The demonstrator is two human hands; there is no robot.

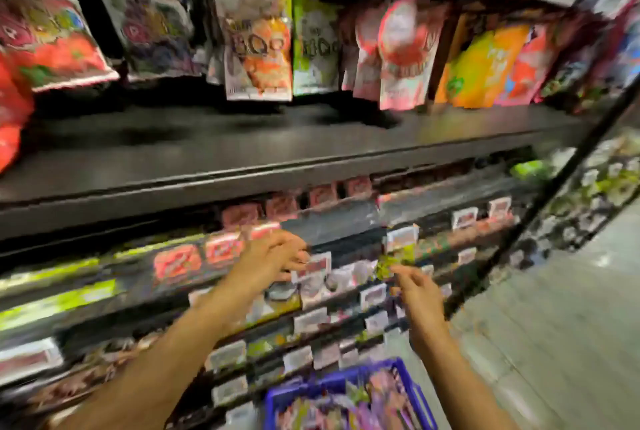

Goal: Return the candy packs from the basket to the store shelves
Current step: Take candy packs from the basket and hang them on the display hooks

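Everywhere the view is smeared by motion blur, so print on the packs and tags cannot be read apart from a few large letters on the hanging bags. Only the near corner of the blue basket shows at the bottom edge; its far side is cut off, and the candy packs inside it are a pink and purple jumble with no single pack distinct. Both forearms enter from the bottom, elbows out of frame.

The left hand reaches forward to the lower shelves, palm down, fingers bent toward a white-and-red tag or pack at the shelf front; whether it actually grips anything, I cannot tell through the blur. The right hand is raised just beside it, thumb and fingertips drawn together on the lower edge of a small green pack, which sits against the shelf front between rows of red and pink boxes. Its other fingers curl loosely below.

Above, a dark shelf board lies bare, with hanging bags behind it.
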